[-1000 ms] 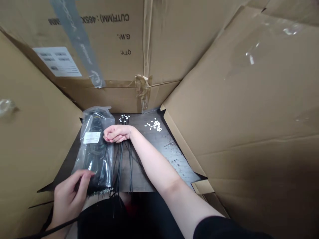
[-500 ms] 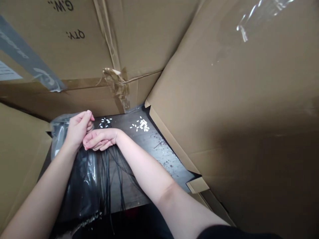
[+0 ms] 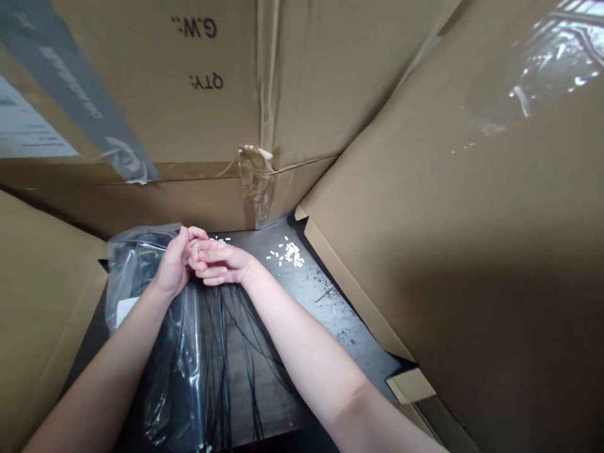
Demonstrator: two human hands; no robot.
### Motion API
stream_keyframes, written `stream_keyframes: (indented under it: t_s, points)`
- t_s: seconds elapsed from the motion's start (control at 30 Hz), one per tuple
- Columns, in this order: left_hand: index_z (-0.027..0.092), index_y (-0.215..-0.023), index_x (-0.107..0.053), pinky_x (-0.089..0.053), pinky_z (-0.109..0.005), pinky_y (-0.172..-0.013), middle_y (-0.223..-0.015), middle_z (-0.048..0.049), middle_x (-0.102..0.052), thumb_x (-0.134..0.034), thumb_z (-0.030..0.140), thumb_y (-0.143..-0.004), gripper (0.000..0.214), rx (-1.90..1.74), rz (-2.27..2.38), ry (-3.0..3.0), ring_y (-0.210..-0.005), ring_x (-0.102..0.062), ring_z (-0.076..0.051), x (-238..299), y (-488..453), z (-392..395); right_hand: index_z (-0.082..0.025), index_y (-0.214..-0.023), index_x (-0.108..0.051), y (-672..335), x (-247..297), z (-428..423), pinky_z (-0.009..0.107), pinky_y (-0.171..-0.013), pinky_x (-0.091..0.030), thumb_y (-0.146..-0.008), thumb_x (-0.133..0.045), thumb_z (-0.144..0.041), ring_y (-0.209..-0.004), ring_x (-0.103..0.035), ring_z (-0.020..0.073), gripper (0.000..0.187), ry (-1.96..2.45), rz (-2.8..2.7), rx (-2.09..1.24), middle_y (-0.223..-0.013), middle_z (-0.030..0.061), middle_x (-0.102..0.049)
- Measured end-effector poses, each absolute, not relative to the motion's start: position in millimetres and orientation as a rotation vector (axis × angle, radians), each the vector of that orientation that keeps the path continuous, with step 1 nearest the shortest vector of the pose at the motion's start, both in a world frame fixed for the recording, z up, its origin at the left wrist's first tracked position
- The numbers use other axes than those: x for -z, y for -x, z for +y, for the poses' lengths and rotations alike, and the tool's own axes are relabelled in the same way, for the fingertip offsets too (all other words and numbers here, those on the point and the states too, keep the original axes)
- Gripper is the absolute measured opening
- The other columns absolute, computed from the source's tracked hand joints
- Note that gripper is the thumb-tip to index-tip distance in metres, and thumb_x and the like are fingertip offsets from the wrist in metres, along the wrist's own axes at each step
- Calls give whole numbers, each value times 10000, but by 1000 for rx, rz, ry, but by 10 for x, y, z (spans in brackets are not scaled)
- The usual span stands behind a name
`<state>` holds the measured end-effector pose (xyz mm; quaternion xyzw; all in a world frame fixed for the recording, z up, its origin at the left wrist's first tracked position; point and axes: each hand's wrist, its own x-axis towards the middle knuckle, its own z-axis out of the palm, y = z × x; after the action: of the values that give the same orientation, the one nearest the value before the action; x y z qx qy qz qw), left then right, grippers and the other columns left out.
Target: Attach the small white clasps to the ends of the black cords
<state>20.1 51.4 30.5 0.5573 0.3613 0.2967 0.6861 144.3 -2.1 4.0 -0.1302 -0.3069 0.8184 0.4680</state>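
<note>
Inside a cardboard carton (image 3: 155, 107), head view: left hand (image 3: 177, 261) and right hand (image 3: 219, 263), together at the far end of a dark tabletop (image 3: 330, 327), fingers meeting; whether they pinch anything cannot be told. Thin black cords (image 3: 221, 352), item one, hang from beneath the hands, spreading and crossing as they fall, ends out of sight at the lower edge. Clear polythene bag (image 3: 174, 377), black contents, lies just beside them under the left forearm (image 3: 104, 371). Small white pieces (image 3: 290, 253), loose heap, beyond the right hand, not touching.
</note>
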Motion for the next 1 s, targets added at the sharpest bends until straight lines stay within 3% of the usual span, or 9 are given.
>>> stream_keyframes:
  t_s: [0.2,0.33,0.47,0.6,0.87,1.0]
  points:
    - [143,-991,-686,-198,-158,-394,-570,39,-505,-761,554,-686,517,-594,717,-1258,-435,-337,-42,-306,-168,513,-142,-754,-502,-1444,-40,-12,105,-331,-260,-969,-511,-172,-343,-225,-7,217,476,-543,-1820,-562,-86,-494]
    - [130,-919,-725,-210,-139,-393,-558,45,-472,-794,509,-685,451,-594,688,-1196,-443,-312,-26,-309,-173,531,-138,-745,-538,-1445,15,9,100,-324,-263,-831,-738,-233,-339,-240,-17,237,520,-554,-1761,-537,-78,-546]
    - [137,-992,-758,-229,-136,-403,-617,45,-464,-820,470,-678,461,-601,621,-1102,-464,-317,-14,-291,-190,547,-147,-767,-558,-1459,54,25,80,-334,-271,-686,-865,-301,-350,-275,-36,353,560,-506,-1587,-583,-86,-596]
    - [131,-1007,-774,-256,-136,-418,-636,17,-526,-852,436,-654,473,-629,651,-1101,-484,-367,-18,-262,-193,567,-138,-781,-595,-1458,63,44,90,-326,-283,-606,-907,-335,-345,-319,-33,408,609,-511,-1523,-587,-71,-623]
    - [125,-995,-768,-302,-131,-432,-623,9,-551,-882,432,-635,487,-562,636,-1050,-515,-412,-31,-252,-195,606,-137,-789,-616,-1491,49,51,104,-329,-287,-576,-916,-355,-334,-307,-31,428,666,-543,-1533,-570,-61,-639]
    - [123,-888,-752,-355,-136,-457,-618,5,-570,-895,408,-627,411,-539,619,-1023,-528,-447,-40,-246,-199,633,-142,-700,-568,-1514,51,60,118,-333,-291,-550,-930,-360,-330,-335,-18,448,657,-549,-1561,-546,-44,-652]
